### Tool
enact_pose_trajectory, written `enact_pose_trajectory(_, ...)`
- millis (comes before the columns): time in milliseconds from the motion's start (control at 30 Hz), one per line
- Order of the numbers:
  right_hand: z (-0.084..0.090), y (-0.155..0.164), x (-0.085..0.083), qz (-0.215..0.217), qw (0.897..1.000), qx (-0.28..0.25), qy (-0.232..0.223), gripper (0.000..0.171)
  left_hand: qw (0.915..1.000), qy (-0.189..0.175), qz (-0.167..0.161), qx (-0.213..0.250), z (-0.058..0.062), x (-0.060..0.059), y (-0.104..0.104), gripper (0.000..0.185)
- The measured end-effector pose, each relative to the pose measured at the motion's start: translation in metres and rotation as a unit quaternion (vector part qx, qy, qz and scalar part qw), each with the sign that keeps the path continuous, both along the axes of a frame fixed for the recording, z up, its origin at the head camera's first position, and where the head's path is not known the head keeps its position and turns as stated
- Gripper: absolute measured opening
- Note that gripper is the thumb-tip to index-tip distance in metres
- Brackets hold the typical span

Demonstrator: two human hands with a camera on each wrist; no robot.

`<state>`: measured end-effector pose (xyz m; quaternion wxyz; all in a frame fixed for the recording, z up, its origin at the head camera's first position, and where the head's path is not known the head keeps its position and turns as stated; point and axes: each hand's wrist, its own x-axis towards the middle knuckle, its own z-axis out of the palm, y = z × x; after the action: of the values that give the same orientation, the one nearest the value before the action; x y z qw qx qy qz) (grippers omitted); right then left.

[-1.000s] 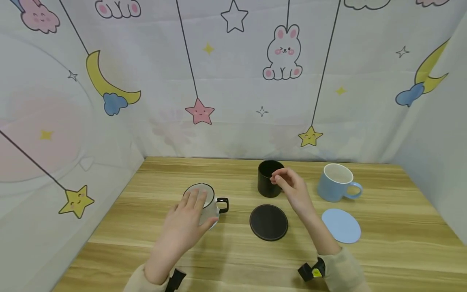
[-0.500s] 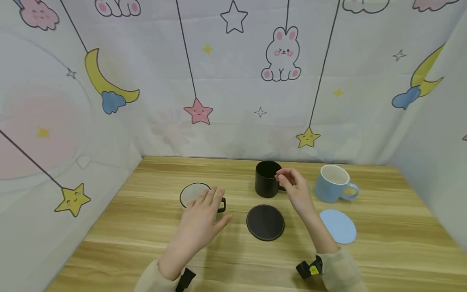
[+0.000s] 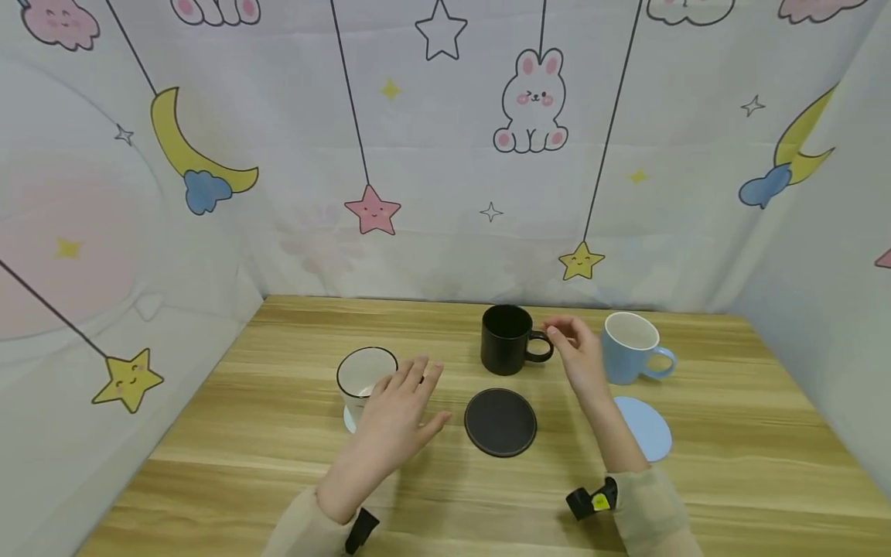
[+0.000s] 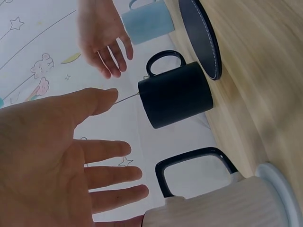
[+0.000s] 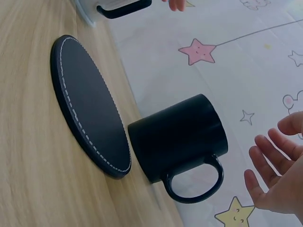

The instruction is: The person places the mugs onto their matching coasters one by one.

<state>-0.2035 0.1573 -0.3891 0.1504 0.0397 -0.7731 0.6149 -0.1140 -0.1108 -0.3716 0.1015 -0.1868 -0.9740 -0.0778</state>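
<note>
Backdrop (image 3: 431, 267) first, since it's the biggest thing: white cloth with stars, moons and a bunny, hung behind a wood-look table (image 3: 209, 441). Two arms in beige sleeves (image 3: 654, 507) reach in from the near edge.

Left hand (image 3: 395, 414) is held out flat-ish, back to the head cam, fingers straight and a bit spread, thumb sticking well out to the side. Nothing in its grip. It's in front of the white mug (image 3: 353, 401), mostly blocking the handle from the head view; can't tell if the little finger touches the mug.

Right hand (image 3: 581, 360) is just beside the black mug (image 3: 504, 340), on its handle side, fingers loosely bent. From the head the thumb looks close to the index, but the right wrist cam shows the fingers apart, pinching nothing, with a gap to the mug.

Black mug's upright, between the white one and the blue mug (image 3: 622, 352).

Coasters: black one (image 3: 500, 422) in front of the black mug, blue one (image 3: 647, 429) in front of the blue mug, pale one (image 4: 280, 187) under the white mug.
</note>
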Motion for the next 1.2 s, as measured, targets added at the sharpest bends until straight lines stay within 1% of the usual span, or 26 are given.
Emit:
enact_pose_trajectory(100, -0.003, 0.002, -0.001, -0.003, 1.000, -0.004, -0.003, 0.022, 1.0000, 0.001, -0.001, 0.002, -0.002, -0.002, 0.002, 0.065)
enact_pose_trajectory(300, -0.008, 0.005, -0.006, -0.001, 1.000, 0.001, -0.008, 0.022, 0.9996, 0.023, -0.014, 0.009, -0.005, -0.004, 0.007, 0.062)
enact_pose_trajectory(433, -0.011, 0.005, -0.010, -0.003, 1.000, 0.010, -0.014, 0.023, 0.9994, 0.016, -0.028, 0.016, -0.005, -0.005, 0.012, 0.061)
enact_pose_trajectory(500, -0.012, 0.005, -0.011, -0.004, 1.000, 0.009, -0.019, 0.024, 0.9992, 0.006, -0.036, 0.016, -0.005, -0.006, 0.015, 0.062)
enact_pose_trajectory(600, -0.014, 0.005, -0.013, -0.006, 1.000, 0.005, -0.024, 0.024, 0.9988, -0.011, -0.048, 0.005, -0.006, -0.007, 0.019, 0.062)
enact_pose_trajectory(833, -0.020, 0.006, -0.017, 0.004, 0.999, -0.010, -0.040, 0.026, 0.9966, -0.048, -0.067, -0.010, -0.007, -0.009, 0.024, 0.065)
enact_pose_trajectory(1033, -0.027, 0.008, -0.023, 0.013, 0.998, -0.001, -0.062, 0.030, 0.9947, -0.077, -0.066, -0.018, -0.011, -0.012, 0.029, 0.066)
enact_pose_trajectory(1200, -0.034, 0.010, -0.027, 0.015, 0.997, -0.006, -0.078, 0.031, 0.9924, -0.100, -0.068, -0.024, -0.015, -0.015, 0.034, 0.067)
